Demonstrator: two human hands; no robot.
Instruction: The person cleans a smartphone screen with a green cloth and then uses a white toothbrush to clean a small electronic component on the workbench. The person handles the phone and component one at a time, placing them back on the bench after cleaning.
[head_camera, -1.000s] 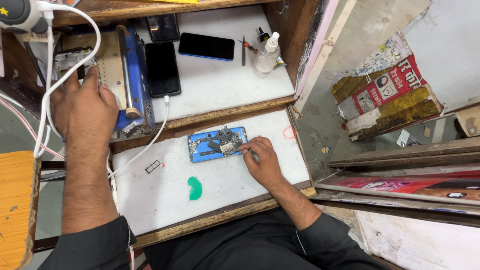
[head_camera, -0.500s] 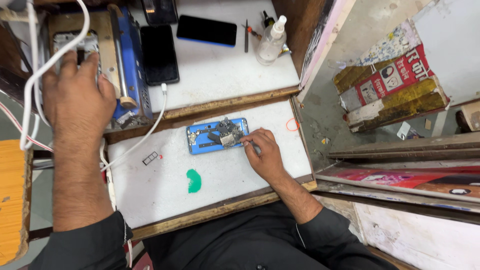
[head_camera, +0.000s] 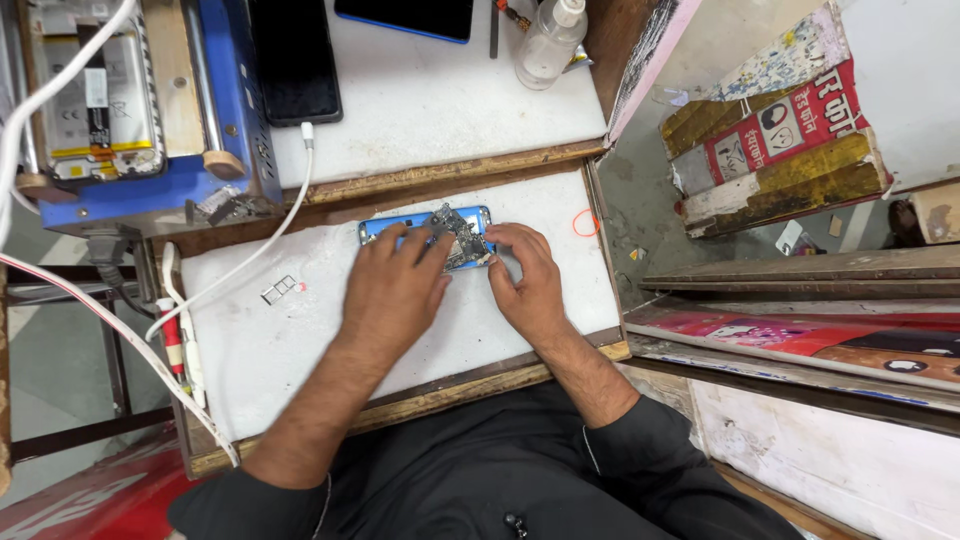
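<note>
Nearest the wearer, both forearms reach forward over the white work surface (head_camera: 300, 350). The left hand (head_camera: 392, 290) lies palm down, fingers loosely spread, their tips resting on the near left part of the opened blue phone (head_camera: 430, 232). The right hand (head_camera: 528, 283) sits just beside it, fingers curled and drawn together, fingertips (head_camera: 497, 238) pressing at the phone's right end; whether they pinch a part cannot be told. The phone lies flat near the far edge of the surface, its exposed circuit board (head_camera: 458, 235) showing between the two sets of fingertips.

To the left, apart from the hands, lies a small metal card tray (head_camera: 279, 290). A white cable (head_camera: 250, 255) crosses the surface.

Farther, on the upper shelf: a blue machine (head_camera: 225, 110), a dark phone (head_camera: 293, 60), a clear bottle (head_camera: 548, 45).
</note>
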